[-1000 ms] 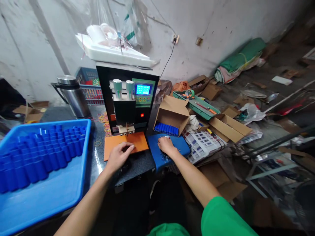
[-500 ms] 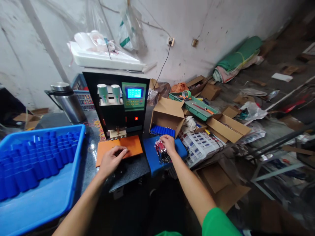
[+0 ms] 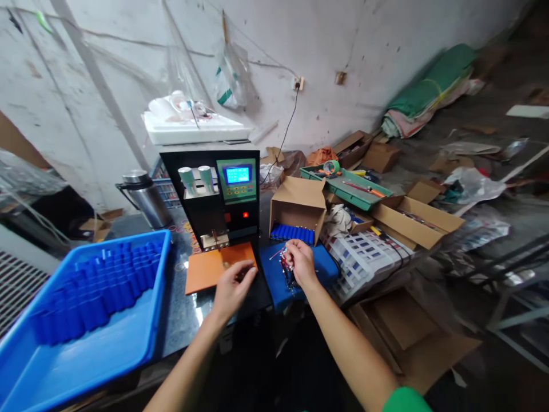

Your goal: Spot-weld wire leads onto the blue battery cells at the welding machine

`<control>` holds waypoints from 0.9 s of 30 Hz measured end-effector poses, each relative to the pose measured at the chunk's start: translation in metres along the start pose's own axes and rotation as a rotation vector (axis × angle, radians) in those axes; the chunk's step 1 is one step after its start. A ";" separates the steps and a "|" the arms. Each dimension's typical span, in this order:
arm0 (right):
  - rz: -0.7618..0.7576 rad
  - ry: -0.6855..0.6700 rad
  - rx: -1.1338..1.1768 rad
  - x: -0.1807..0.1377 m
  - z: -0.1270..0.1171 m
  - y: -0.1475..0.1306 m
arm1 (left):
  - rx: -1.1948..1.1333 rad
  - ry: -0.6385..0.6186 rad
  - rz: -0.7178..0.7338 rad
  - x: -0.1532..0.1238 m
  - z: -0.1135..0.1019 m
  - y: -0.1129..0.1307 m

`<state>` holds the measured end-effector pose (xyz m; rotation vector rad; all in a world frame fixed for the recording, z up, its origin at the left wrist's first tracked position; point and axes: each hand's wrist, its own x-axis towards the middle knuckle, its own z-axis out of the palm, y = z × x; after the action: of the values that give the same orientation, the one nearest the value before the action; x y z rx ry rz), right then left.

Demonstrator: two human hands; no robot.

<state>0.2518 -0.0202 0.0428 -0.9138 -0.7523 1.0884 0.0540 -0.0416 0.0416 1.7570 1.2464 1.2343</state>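
My left hand (image 3: pixel 234 288) hovers at the front right of an orange board (image 3: pixel 203 271), its fingers curled and thumb close to the forefinger. Whatever it may hold is hidden. Behind the board stands a black spot welder (image 3: pixel 241 225) with a lit blue screen and a metal tip above the board. My right hand (image 3: pixel 301 263) pinches a thin red wire (image 3: pixel 277 253) whose free end points left. Beneath those fingers, a bundle of red and black wires (image 3: pixel 288 276) lies on a blue surface (image 3: pixel 274 289).
On the left, a blue tray (image 3: pixel 160 297) holds rows of blue-wrapped cylinders (image 3: pixel 103 294). A cardboard box (image 3: pixel 299 207) with blue cylinders sits behind my right hand. Further right are a green tray (image 3: pixel 355 191) of tools and a white crate (image 3: pixel 364 257). A metal jug (image 3: pixel 148 200) stands beside the welder.
The view has shifted, so the scene sits further right and lower. My left hand has moved right across the board's front. A red wire now sticks out from my right hand's fingers.
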 end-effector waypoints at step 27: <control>0.032 -0.425 -0.429 -0.081 0.039 0.041 | -0.027 0.116 -0.146 -0.071 -0.046 -0.003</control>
<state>0.1770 -0.0800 0.0175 -1.0664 -1.3632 1.1885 0.0028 -0.1079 0.0319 1.5647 1.3921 1.2767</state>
